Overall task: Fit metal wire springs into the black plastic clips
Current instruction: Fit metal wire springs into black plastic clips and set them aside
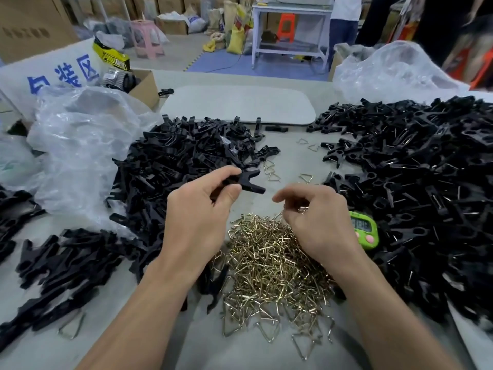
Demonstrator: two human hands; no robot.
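My left hand [197,209] pinches a black plastic clip [248,181] between thumb and fingers, its forked jaws pointing right, held above the table. My right hand [314,217] hovers just right of it, fingers curled over the top of a pile of brass-coloured wire springs [269,268]; a wire seems pinched at the fingertips, partly hidden. A heap of black clips without springs [181,161] lies behind my left hand. A large heap of clips with wires fitted [416,188] fills the right side.
A green timer [364,229] sits by my right hand. Crumpled clear plastic bags [80,153] lie at the left, another at the back right. A grey pad [240,102] lies at the back. More black clips [61,265] lie front left. A person stands far behind.
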